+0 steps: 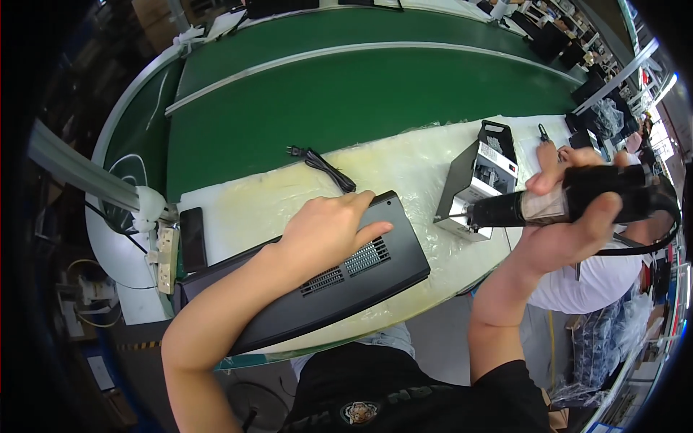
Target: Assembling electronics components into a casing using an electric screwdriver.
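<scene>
A long black case (364, 289) with slotted vents lies slantwise along the near side of the workbench. Across its top rests my left hand (325, 227), fingers bent over the far edge and thumb pressed to the upper face beside the vents. My right hand (570, 231) is wrapped round a black electric screwdriver (505, 210), raised at the right. Its thin bit points left, and a cable loops from its back end. Beyond the bit stands an opened box-shaped unit (469, 177) with metal sides and parts inside; the screwdriver hides some of it.
A coiled black power cord (328, 169) lies beyond the case. At the left are a dark phone (193, 239) and a power strip (167, 260) by a metal post. Another person's hand (548, 155) and white sleeve (588, 289) are at the right. A green belt (361, 90) runs behind.
</scene>
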Demonstrator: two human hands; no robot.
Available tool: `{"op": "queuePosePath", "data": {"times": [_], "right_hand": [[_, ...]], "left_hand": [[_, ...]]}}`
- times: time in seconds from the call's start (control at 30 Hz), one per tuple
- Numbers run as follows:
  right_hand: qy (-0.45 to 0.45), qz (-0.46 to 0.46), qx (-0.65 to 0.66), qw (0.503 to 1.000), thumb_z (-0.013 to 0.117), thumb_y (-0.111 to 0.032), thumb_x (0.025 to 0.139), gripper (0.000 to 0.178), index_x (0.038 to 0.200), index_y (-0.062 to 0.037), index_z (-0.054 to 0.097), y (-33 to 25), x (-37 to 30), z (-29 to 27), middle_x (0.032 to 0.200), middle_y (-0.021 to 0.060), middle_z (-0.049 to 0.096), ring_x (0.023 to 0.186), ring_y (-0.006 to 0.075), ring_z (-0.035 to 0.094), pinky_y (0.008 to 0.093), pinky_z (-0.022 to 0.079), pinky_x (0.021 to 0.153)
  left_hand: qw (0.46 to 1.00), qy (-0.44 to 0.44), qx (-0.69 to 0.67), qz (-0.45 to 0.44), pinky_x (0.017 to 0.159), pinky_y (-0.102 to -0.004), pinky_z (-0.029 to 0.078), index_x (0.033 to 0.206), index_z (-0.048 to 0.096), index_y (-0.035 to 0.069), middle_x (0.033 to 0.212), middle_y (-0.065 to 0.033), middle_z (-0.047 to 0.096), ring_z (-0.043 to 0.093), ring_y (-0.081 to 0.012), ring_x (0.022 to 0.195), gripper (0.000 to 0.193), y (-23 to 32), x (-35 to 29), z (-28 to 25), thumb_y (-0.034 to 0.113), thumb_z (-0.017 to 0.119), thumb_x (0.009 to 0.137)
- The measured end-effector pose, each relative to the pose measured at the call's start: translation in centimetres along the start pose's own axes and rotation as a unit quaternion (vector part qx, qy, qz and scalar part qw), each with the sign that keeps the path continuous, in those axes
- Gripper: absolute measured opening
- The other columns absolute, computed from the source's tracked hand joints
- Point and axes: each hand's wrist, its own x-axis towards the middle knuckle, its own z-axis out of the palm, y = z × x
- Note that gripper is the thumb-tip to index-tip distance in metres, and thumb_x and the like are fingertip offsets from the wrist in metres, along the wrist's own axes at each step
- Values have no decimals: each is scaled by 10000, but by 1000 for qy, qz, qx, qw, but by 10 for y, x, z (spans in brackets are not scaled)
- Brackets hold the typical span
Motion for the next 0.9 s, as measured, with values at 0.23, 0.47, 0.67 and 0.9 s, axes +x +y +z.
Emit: {"op": "queuePosePath", "data": {"times": [0.23, 0.47, 0.67, 0.9], "right_hand": [[-95, -6, -3, 995, 464, -426, 952, 599, 1296, 41, 317, -6, 16, 62, 988, 219, 596, 530, 216, 562, 316, 480, 478], [-122, -9, 9, 992, 479, -381, 966, 590, 1308, 69, 311, 17, 4, 79, 961, 188, 606, 521, 184, 559, 271, 461, 471], [-124, -22, 30, 992, 486, -344, 976, 564, 1307, 81, 317, 29, 0, 83, 898, 159, 606, 514, 164, 548, 245, 450, 470], [-139, -2, 48, 989, 500, -340, 971, 579, 1315, 89, 319, 36, -5, 88, 889, 163, 608, 514, 160, 548, 243, 447, 475]], "left_hand": [[1000, -5, 5, -5, 645, -424, 527, 992, 568, -42, 842, -191, 649, 645, -352, 721, 505, 0, 0, 1, 451, 566, 887], [1000, -21, 1, -23, 629, -424, 528, 963, 564, -45, 824, -194, 644, 645, -355, 707, 496, 1, 1, 0, 444, 572, 884], [1000, -17, 14, -10, 608, -422, 529, 950, 561, -50, 818, -196, 641, 647, -350, 696, 491, -1, 4, 1, 437, 569, 887], [1000, -21, 16, -16, 607, -423, 531, 952, 560, -56, 838, -202, 647, 650, -352, 696, 495, -1, 1, 0, 436, 560, 892]]}}
